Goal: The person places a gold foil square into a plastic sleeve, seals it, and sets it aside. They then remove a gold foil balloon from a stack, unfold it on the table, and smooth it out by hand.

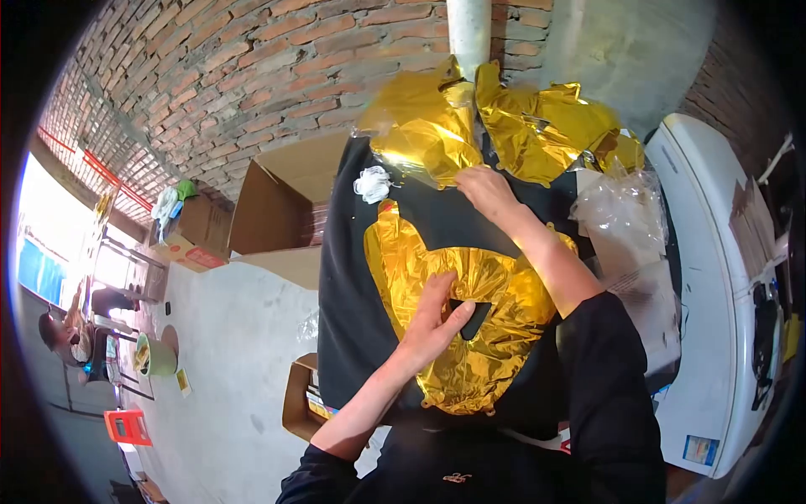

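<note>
A flat, deflated gold foil balloon (pixel 478 370) with a small cut-out hole and little tabs lies on the black-covered table (pixel 353 336). My left hand (pixel 432 328) rests on it beside the hole, fingers stretched and thumb apart. Farther back, my right hand (pixel 489 195) has its fingers bent together at the front edge of another gold foil balloon (pixel 428 139), which partly lies in clear plastic. More crumpled gold foil (pixel 546 126) spreads to the right of it. A bundle of white string (pixel 372 185) sits left of my right hand.
Clear plastic bags (pixel 621 210) lie on the table's right side, near a white appliance (pixel 705 294). An open cardboard box (pixel 281 206) stands at left, a smaller one (pixel 300 395) below. A person (pixel 63 332) sits far left near a red stool (pixel 128 427).
</note>
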Tool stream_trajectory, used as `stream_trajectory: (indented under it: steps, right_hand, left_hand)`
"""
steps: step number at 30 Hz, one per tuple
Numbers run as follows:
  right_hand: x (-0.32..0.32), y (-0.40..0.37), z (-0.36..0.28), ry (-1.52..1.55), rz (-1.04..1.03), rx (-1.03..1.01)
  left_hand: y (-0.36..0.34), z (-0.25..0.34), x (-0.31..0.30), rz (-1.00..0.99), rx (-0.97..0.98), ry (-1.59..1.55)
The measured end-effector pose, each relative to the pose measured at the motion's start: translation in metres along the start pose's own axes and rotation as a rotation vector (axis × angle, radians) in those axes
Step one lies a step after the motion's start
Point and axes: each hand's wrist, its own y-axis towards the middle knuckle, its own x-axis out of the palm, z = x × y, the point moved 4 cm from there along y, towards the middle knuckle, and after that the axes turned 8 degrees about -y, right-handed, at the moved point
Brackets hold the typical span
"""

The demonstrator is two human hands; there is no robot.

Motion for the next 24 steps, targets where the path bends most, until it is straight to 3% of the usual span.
stream_trajectory:
  steps: [2, 3, 7, 13, 24]
  right_hand:
    - [0.007, 0.003, 0.001, 0.002, 0.071, 0.039]
    - [0.006, 0.003, 0.001, 0.005, 0.065, 0.060]
    - [0.001, 0.005, 0.005, 0.085, 0.107, 0.142]
    - [-0.012, 0.010, 0.012, 0.204, 0.091, 0.237]
    - [-0.009, 0.025, 0.017, 0.208, 0.195, 0.336]
  left_hand:
    - [0.015, 0.011, -0.014, 0.013, 0.066, 0.064]
    - [0.026, 0.023, -0.019, 0.090, 0.216, 0.107]
    - [0.095, 0.027, -0.040, 0.196, 0.326, 0.208]
    - [0.186, -0.010, -0.041, 0.332, 0.500, 0.478]
    - [0.191, -0.026, -0.033, 0.421, 0.477, 0.662]
